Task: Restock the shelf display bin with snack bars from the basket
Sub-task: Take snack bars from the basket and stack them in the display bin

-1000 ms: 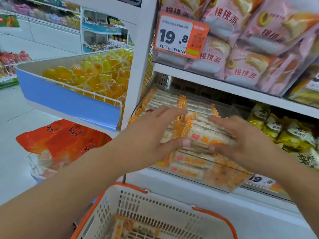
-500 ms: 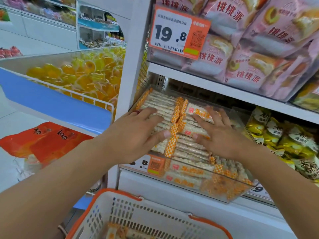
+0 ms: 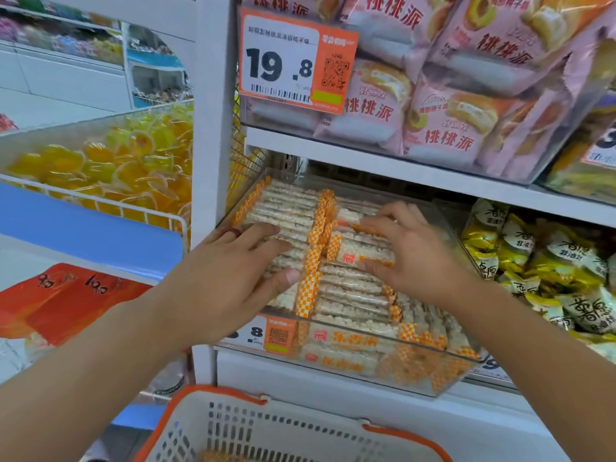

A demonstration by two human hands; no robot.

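Note:
A clear plastic display bin [image 3: 443, 378] on the lower shelf holds rows of white snack bars [image 3: 350, 295] with orange checkered wrapper ends. My left hand [image 3: 230, 278] lies flat on the left row, fingers straight, thumb against a bar's checkered end. My right hand [image 3: 413, 258] is over the right row; its thumb and curled fingers pinch a small bundle of bars [image 3: 360, 251] lying on top. The white basket [image 3: 266, 431] with an orange rim sits below at the front; an orange wrapper shows inside it.
The shelf above carries pink pastry packs [image 3: 450, 105] and an orange 19.8 price tag [image 3: 293, 61]. Yellow-green snack bags [image 3: 540, 261] fill the bin to the right. A slanted bin of yellow jelly cups [image 3: 110, 168] and orange bags [image 3: 66, 301] stand left of the white upright.
Both hands have lowered the held bars into the bin and moved deeper along the rows. The left hand has flattened onto the left row; the view moved closer.

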